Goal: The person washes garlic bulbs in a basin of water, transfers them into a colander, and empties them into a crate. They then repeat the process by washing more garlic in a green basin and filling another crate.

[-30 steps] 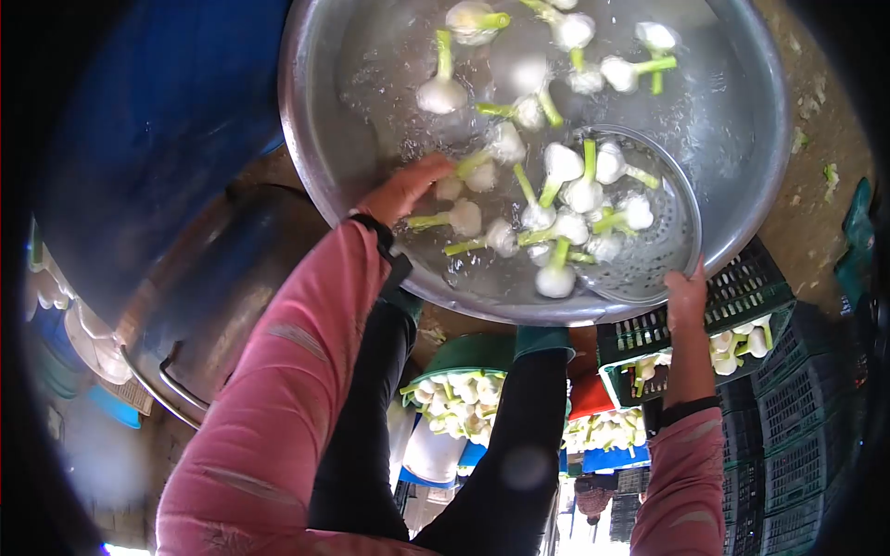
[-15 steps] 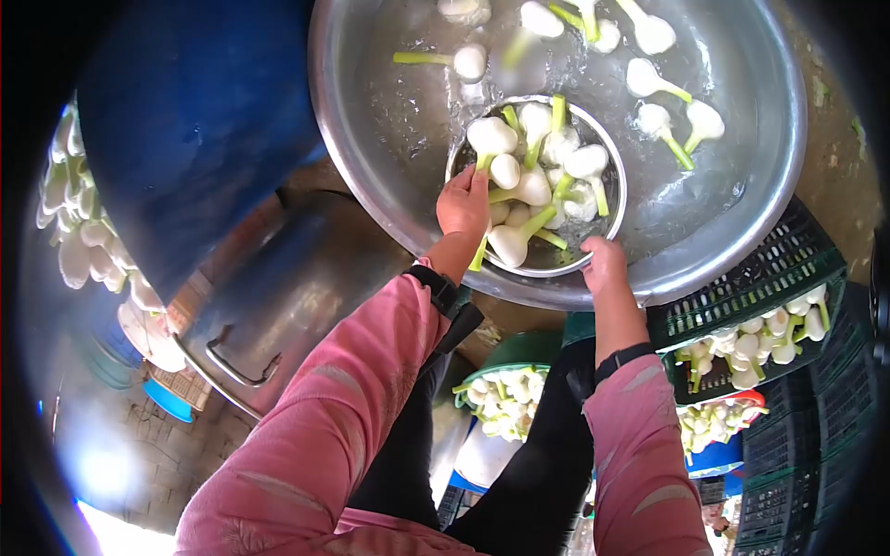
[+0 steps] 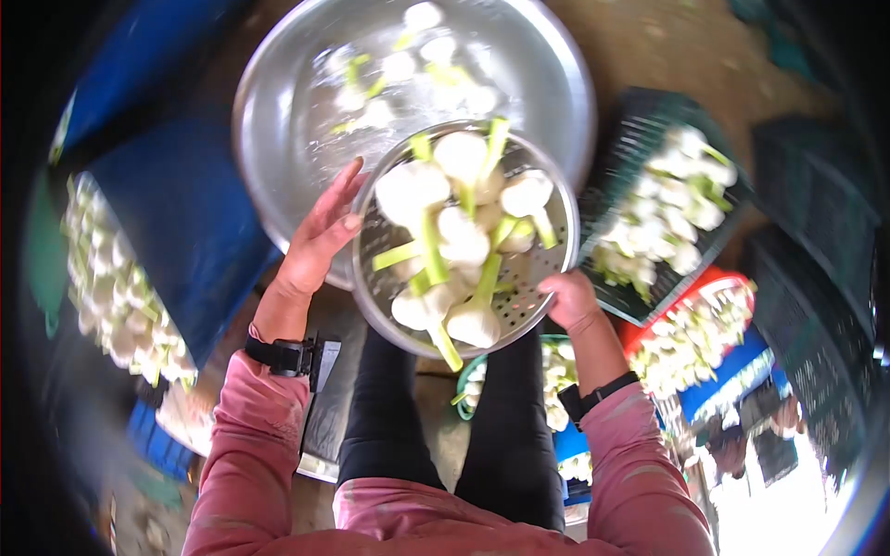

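A perforated metal colander (image 3: 527, 287) full of white bulbs with green stems (image 3: 461, 236) is held up over the near edge of a large metal basin (image 3: 269, 120). My right hand (image 3: 570, 298) grips the colander's rim at its lower right. At the left side of the colander, my left hand (image 3: 324, 232) has its fingers spread, close to the rim; whether it touches the rim is unclear. Several more bulbs (image 3: 399, 67) lie in the water of the basin, blurred.
A dark green crate (image 3: 640, 120) of bulbs stands right of the basin, with a red tub (image 3: 714, 278) of bulbs below it. Dark crates (image 3: 807, 306) are stacked at far right. A blue surface (image 3: 176, 204) and piled bulbs (image 3: 116, 287) lie left.
The colander has been lifted from the basin and brought nearer. My left hand has let go of a bulb and its fingers have spread. The view has shifted, showing more on the right.
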Action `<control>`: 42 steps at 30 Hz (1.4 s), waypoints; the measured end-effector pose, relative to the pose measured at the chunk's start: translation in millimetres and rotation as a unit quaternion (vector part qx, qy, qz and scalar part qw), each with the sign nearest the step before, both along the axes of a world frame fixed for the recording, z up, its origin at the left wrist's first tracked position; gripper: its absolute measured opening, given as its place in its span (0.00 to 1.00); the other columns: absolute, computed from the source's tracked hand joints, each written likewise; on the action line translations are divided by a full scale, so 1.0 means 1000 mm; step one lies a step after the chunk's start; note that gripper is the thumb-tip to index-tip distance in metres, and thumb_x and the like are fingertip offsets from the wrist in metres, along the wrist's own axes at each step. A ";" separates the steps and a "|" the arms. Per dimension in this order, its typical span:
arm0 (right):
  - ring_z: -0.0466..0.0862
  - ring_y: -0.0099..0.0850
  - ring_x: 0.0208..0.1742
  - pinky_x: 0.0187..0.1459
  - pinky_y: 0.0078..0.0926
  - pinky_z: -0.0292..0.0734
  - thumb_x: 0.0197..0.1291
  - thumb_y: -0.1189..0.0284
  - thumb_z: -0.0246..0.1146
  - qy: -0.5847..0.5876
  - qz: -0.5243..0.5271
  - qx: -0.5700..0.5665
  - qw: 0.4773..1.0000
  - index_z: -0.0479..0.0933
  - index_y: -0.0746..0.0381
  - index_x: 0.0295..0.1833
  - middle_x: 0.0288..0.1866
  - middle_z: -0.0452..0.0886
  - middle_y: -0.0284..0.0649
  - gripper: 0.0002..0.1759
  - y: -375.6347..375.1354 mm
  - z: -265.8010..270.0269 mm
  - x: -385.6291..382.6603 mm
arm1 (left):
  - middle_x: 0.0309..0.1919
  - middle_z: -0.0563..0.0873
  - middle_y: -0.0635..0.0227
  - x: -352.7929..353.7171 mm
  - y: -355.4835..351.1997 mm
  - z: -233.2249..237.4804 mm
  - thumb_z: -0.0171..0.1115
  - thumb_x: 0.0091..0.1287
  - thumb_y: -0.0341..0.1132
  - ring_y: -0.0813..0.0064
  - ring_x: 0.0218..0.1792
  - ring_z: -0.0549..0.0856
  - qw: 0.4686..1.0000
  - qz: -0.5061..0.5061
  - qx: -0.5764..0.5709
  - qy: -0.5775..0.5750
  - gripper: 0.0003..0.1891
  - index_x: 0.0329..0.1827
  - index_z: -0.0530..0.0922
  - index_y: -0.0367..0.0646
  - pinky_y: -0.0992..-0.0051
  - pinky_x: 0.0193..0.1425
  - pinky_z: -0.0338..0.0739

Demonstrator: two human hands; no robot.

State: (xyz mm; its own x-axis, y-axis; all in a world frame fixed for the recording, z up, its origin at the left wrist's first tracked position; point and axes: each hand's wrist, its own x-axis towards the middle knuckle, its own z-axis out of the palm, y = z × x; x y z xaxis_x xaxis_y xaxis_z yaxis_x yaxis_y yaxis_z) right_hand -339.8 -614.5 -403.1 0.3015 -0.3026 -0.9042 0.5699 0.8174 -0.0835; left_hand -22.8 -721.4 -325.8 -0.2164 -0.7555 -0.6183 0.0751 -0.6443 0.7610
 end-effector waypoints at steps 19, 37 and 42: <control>0.76 0.37 0.40 0.46 0.37 0.70 0.55 0.61 0.45 0.147 -0.036 0.183 0.971 0.71 0.65 0.41 0.40 0.76 0.44 0.19 0.015 0.116 -0.293 | 0.47 0.74 0.61 -0.323 0.145 -0.028 0.33 0.64 0.46 0.60 0.46 0.74 0.683 0.085 0.681 0.249 0.20 0.49 0.68 0.44 0.47 0.49 0.64; 0.69 0.37 0.54 0.53 0.39 0.61 0.46 0.54 0.53 0.564 0.443 0.181 0.673 0.68 0.61 0.51 0.50 0.71 0.49 0.30 0.015 -0.133 -0.236 | 0.34 0.78 0.54 -0.058 0.117 0.034 0.46 0.45 0.22 0.61 0.35 0.78 0.917 0.259 0.302 -0.003 0.19 0.43 0.68 0.30 0.64 0.41 0.74; 0.67 0.34 0.54 0.47 0.42 0.66 0.50 0.63 0.50 0.652 0.658 0.056 0.373 0.70 0.63 0.47 0.45 0.72 0.47 0.20 0.003 -0.159 -0.246 | 0.43 0.73 0.56 0.007 0.160 0.043 0.42 0.49 0.23 0.62 0.44 0.75 0.790 0.513 0.326 -0.081 0.19 0.48 0.63 0.36 0.64 0.47 0.72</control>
State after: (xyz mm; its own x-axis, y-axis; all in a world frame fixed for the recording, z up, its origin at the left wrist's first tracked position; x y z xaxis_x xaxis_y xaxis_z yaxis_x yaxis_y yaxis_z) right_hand -586.0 -611.9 -562.0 -0.5951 -0.6064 -0.5274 -0.7963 0.3567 0.4885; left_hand -15.5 -561.7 -283.1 0.4245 0.0093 -0.9054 0.7486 -0.5661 0.3452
